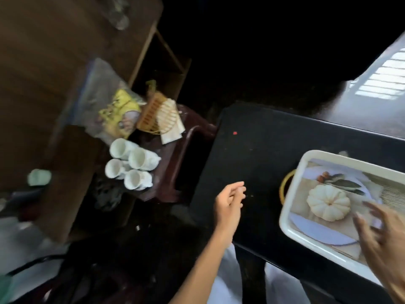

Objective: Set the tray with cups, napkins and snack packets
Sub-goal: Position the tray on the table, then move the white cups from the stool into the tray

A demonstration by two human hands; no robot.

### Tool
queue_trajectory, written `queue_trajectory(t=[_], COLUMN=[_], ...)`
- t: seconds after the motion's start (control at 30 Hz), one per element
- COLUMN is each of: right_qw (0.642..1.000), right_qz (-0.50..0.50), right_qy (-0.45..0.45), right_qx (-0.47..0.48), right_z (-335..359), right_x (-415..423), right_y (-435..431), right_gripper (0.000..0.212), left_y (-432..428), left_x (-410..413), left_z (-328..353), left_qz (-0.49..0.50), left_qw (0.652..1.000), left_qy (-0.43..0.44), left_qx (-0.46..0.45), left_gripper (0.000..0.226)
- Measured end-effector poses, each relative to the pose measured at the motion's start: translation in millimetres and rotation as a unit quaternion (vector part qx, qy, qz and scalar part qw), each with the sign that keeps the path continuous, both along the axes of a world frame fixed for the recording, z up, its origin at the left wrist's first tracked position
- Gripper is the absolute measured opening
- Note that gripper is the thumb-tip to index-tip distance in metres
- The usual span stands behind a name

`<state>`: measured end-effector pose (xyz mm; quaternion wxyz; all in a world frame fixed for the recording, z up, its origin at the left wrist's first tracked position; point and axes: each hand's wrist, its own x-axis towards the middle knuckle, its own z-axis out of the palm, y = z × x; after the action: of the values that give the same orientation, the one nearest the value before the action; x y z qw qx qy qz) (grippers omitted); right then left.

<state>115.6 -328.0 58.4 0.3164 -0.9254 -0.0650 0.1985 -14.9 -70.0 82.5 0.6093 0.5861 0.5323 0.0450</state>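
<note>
A white tray (293, 207) with a printed pumpkin picture lies on a black table (252, 150) at the right, and nothing stands in it. My right hand (381, 240) hovers over its near edge with fingers spread, blurred. My left hand (230, 205) is over the table's left part, fingers loosely apart, holding nothing. Several white cups (131, 165) stand together on a dark red stool (173, 170) to the left. Behind them are a yellow snack packet (120, 113) in a clear bag and white napkins (169, 119) in an orange holder (151, 113).
A brown wooden cabinet (54, 62) rises behind the stool at left. A pale green object (39, 177) sits at far left. A yellow handle (285, 187) sticks out from the tray's left end. The floor below is dark and cluttered.
</note>
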Motion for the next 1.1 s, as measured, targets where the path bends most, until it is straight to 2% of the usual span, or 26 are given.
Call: queue_trajectory(t=[0.2, 0.37, 0.5, 0.57, 0.73, 0.9, 1.1], right_qw=[0.988, 0.968, 0.949, 0.943, 0.939, 0.948, 0.948], right_qz=[0.116, 0.199, 0.244, 0.264, 0.269, 0.253, 0.247], right_qy=[0.042, 0.062, 0.08, 0.083, 0.095, 0.074, 0.09], right_qx=[0.098, 0.143, 0.181, 0.186, 0.191, 0.179, 0.179], right_z=[25.2, 33.0, 32.8, 30.0, 14.1, -3.2, -12.9], right_x=[-62.5, -108.4, -143.9, -161.3, -197.5, -213.8, -223.4], right_y=[131.7, 222.8, 291.4, 324.1, 382.2, 403.6, 416.7], right_gripper=[0.033, 0.024, 0.02, 0.02, 0.02, 0.028, 0.029], left_y=[67.5, 141.5, 190.8, 207.6, 233.8, 243.8, 250.4], left_x=[-83.4, -150.8, -188.7, -199.8, -203.7, -196.7, -191.6], left_z=[41.4, 40.2, 21.3, 9.0, -17.2, -29.7, -31.5], left_qz=[0.115, 0.279, 0.372, 0.381, 0.325, 0.301, 0.284], left_qw=[0.989, 0.949, 0.917, 0.915, 0.94, 0.95, 0.957], left_qy=[-0.038, -0.039, -0.005, 0.008, 0.001, -0.011, -0.027], left_qx=[0.081, 0.14, 0.142, 0.132, 0.102, 0.084, 0.056], left_gripper=[0.024, 0.02, 0.018, 0.017, 0.022, 0.023, 0.032])
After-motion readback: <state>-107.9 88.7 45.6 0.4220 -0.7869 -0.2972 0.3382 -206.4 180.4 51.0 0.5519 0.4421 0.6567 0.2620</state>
